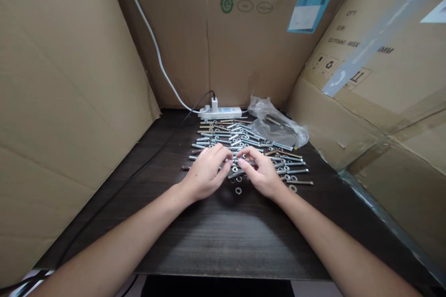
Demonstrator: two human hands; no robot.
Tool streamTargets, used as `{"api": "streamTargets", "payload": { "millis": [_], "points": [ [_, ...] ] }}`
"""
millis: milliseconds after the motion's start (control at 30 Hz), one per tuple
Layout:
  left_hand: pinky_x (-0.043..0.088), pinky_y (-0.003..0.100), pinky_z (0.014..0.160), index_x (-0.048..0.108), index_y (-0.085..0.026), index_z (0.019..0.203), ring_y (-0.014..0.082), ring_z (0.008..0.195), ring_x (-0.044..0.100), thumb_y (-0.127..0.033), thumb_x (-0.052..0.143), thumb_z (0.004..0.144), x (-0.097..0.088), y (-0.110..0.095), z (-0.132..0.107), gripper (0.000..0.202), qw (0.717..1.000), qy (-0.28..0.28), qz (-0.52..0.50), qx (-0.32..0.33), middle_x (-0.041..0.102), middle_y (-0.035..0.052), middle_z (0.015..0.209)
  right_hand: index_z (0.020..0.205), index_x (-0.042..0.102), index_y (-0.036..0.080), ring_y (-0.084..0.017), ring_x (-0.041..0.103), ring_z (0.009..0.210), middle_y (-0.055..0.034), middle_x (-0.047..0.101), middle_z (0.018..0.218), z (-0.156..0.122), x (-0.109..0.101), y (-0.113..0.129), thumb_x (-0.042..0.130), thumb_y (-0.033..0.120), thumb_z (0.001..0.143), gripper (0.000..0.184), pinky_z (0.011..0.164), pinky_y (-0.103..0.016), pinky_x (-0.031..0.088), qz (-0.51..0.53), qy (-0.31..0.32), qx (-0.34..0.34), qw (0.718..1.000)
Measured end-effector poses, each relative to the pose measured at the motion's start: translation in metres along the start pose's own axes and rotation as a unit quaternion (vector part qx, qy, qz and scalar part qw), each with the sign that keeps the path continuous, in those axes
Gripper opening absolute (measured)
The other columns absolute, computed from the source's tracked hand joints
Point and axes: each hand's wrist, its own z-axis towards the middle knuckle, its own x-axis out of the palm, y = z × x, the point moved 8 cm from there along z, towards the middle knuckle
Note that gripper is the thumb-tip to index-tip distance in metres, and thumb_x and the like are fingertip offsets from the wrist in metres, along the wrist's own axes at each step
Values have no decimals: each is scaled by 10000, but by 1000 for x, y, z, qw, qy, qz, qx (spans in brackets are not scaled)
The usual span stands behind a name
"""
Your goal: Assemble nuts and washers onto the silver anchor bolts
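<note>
left hand [208, 171], right hand [262, 171]: grips curled, can't tell closure or hold; silver cylindrical metal bolt [236, 174] sideways, nearer right hand

We see a white power strip [228, 112] at the far side and a cardboard panel [69, 102] at left.

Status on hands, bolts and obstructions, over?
Left hand, right hand: fingers close together, grip unclear. Metal bolts: spread around hands. Plastic bag: beyond, not blocking.
</note>
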Motion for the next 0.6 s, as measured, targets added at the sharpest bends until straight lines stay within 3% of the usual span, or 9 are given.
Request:
{"api": "streamTargets", "payload": {
  "millis": [467, 600],
  "points": [
    [401, 319, 771, 542, -179, 982, 177, 844, 527, -260, 396, 934, 6, -5, 0, 174, 1000, 15, 1, 11, 572, 39, 892, 953, 536, 194, -124, 455, 562, 16, 533, 666, -2, 3, 5, 380, 299, 921, 191, 564, -255, 356, -22, 8, -21, 1000],
    [402, 319, 753, 540, -182, 994, 177, 825, 529, -269, 405, 930, 8, -5, 0, 173, 999, 31, 0, 8, 572, 38, 887, 963, 540, 194, -154, 532, 676, -9, 575, 742, -2, 7, 5, 358, 312, 932, 219, 633, -271, 400, -13, 29, -29, 999]
  ]
}}
